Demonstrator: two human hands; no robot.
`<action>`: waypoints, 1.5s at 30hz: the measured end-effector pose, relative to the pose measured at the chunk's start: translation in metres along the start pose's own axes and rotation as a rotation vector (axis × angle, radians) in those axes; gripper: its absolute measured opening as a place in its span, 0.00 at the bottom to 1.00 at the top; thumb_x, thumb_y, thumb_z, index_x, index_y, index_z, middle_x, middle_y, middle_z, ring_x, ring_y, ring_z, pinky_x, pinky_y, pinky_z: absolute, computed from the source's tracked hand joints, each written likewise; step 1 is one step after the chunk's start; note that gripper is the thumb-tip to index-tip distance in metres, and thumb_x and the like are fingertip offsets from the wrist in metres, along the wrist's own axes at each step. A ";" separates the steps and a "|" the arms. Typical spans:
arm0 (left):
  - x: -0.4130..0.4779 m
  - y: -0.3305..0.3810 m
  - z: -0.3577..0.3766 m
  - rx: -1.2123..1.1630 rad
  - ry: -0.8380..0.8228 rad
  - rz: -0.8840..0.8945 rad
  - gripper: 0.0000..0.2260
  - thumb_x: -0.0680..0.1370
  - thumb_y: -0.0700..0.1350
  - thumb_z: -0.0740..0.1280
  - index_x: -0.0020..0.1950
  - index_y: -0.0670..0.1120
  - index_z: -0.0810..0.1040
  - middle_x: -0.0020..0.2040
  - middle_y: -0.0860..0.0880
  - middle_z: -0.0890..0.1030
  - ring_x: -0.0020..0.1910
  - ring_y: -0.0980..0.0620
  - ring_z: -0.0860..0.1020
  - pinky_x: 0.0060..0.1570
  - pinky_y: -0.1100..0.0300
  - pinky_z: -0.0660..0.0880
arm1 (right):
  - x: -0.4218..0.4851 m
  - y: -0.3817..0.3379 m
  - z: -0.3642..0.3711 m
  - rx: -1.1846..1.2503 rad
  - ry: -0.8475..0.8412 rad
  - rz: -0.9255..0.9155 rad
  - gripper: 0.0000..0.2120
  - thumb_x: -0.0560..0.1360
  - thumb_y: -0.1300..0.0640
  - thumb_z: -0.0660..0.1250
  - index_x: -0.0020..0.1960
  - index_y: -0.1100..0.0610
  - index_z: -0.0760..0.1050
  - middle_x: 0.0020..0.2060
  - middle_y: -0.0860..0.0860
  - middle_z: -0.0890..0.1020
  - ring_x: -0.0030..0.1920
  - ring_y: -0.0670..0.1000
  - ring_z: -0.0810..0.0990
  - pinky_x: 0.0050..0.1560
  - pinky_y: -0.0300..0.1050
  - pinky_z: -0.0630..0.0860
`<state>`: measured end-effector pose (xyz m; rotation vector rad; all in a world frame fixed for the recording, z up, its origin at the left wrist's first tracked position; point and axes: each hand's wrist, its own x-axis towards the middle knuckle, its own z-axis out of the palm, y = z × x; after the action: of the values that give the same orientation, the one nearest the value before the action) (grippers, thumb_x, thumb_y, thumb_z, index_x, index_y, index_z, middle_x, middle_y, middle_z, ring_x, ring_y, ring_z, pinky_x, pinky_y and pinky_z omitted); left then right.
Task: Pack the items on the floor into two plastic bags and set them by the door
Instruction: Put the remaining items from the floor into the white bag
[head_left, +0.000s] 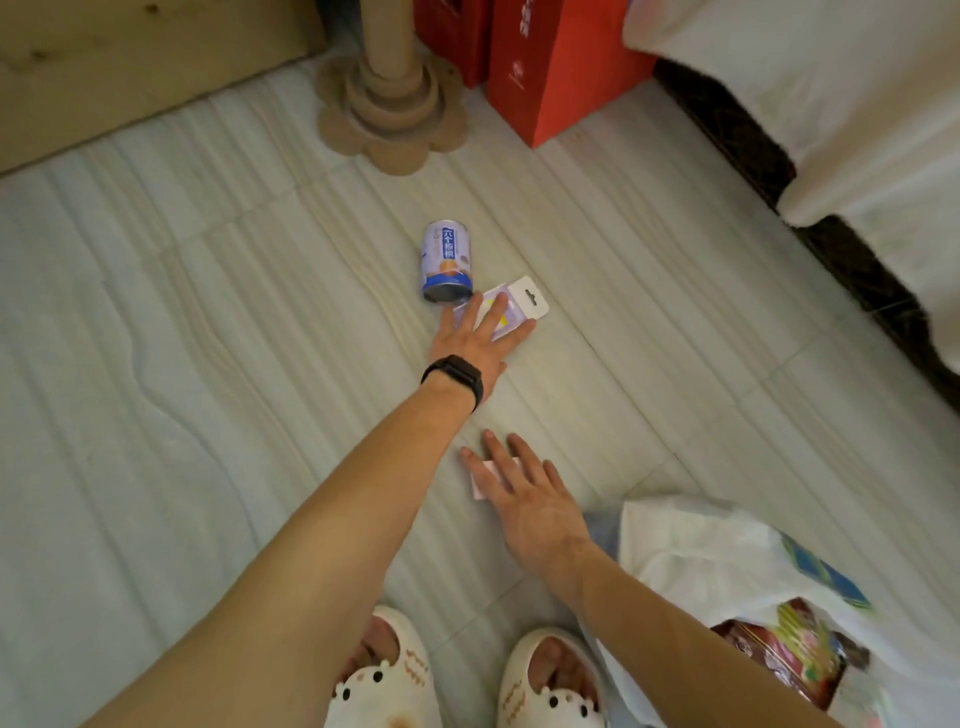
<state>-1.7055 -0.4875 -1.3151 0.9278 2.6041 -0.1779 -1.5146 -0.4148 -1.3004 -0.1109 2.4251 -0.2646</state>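
Person's left hand (475, 332) lies flat, fingers straight, on a blister card (530, 301) on the floor (208, 322). A can (447, 262) lies on its side just beside it at 11 o'clock. Right hand (524, 488) is spread wide over a small pink packet (479, 480); contact unclear. The plastic bag (691, 551) sits at 4 o'clock with snacks inside. Red boxes (556, 78) are at 1, stand base (389, 119) at 12, and bed (831, 104) at 2.

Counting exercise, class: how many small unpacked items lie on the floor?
3: blue-and-white tin can, centre; white carded blister pack under left hand; small pink packet under right hand. Others may be hidden.
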 end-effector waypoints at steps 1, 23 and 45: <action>-0.010 0.001 0.003 -0.006 0.016 0.004 0.28 0.84 0.49 0.55 0.78 0.62 0.44 0.80 0.50 0.41 0.77 0.36 0.45 0.74 0.40 0.48 | 0.000 -0.001 0.000 -0.001 -0.006 0.007 0.48 0.77 0.66 0.59 0.74 0.37 0.27 0.77 0.43 0.32 0.78 0.53 0.32 0.77 0.58 0.42; -0.270 -0.023 -0.055 -0.416 0.035 -0.174 0.29 0.70 0.50 0.72 0.69 0.60 0.67 0.61 0.45 0.68 0.53 0.44 0.78 0.55 0.55 0.75 | -0.295 0.006 -0.074 0.845 0.981 0.160 0.30 0.76 0.34 0.62 0.75 0.34 0.57 0.62 0.40 0.76 0.56 0.42 0.79 0.50 0.40 0.80; -0.269 0.221 -0.183 -0.299 0.255 0.546 0.37 0.71 0.47 0.72 0.73 0.58 0.54 0.68 0.53 0.69 0.58 0.48 0.76 0.44 0.56 0.73 | -0.358 0.039 -0.056 1.526 0.902 0.169 0.13 0.81 0.47 0.62 0.58 0.53 0.80 0.46 0.51 0.87 0.45 0.53 0.87 0.42 0.43 0.82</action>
<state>-1.4282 -0.4296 -1.0418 1.5710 2.3802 0.4862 -1.2789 -0.3138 -1.0413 1.0546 2.2322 -2.2989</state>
